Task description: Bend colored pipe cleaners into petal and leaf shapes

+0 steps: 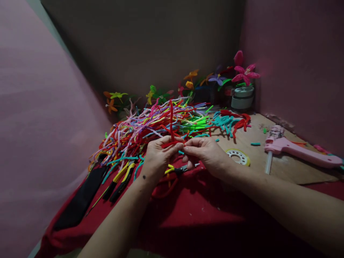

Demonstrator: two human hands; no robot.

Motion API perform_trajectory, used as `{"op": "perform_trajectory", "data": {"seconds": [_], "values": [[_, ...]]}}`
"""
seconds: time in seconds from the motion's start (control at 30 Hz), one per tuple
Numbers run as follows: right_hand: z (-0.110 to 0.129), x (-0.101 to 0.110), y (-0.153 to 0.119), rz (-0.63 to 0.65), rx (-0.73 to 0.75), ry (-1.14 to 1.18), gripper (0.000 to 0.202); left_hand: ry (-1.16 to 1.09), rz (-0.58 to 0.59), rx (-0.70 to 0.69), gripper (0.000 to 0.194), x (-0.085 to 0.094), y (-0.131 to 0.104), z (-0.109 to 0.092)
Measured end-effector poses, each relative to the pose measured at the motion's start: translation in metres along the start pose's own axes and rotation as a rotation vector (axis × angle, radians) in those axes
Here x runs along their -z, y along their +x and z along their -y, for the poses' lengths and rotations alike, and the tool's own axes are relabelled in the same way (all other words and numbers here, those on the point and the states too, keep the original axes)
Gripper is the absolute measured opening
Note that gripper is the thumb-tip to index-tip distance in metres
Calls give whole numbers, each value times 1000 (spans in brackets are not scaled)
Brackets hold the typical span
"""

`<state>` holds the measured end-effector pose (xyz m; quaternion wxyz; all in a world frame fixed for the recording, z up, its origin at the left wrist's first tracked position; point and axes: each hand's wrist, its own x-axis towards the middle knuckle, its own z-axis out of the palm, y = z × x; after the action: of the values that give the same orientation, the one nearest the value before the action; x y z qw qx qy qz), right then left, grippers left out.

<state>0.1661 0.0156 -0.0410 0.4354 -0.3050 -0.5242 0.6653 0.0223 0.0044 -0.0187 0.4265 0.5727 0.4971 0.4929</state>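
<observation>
Two hands (pixel 158 154) (pixel 206 154) pinch red stem (pixel 171 122) — pink flower (pixel 245 74) above container (pixel 242 103).

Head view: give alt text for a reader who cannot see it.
A person's left hand and right hand pinch a red pipe cleaner over a red cloth. Beyond is a heap of multicoloured pipe cleaners, backed by artificial flowers; yellow-and-black pliers lie left, a pink glue gun right.
</observation>
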Motion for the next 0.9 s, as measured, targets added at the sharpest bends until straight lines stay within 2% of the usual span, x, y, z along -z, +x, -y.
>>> {"op": "perform_trajectory", "data": {"seconds": [0.17, 0.33, 0.43, 0.53, 0.7, 0.8, 0.9], "values": [[-3, 0, 3, -18, 6, 84, 19, -108, -22, 39, 24, -1, 0, 0], [-5, 9, 11, -133, 37, 330, 16, -189, -27, 33, 20, 5, 3, 0], [-3, 15, 16, -131, 48, 497, 9, -329, -50, 56, 17, 7, 6, 0], [-2, 16, 17, -119, 52, 605, 5, -472, -124, 64, 17, 5, 10, 2], [0, 13, 15, -116, 37, 670, 6, -586, -259, 22, 16, 3, 16, 7], [3, 14, 16, -117, 44, 728, 7, -616, -243, -15, 17, 2, 16, 8], [4, 17, 18, -154, 66, 771, 7, -614, -159, -2, 21, -2, 12, 8]]}}
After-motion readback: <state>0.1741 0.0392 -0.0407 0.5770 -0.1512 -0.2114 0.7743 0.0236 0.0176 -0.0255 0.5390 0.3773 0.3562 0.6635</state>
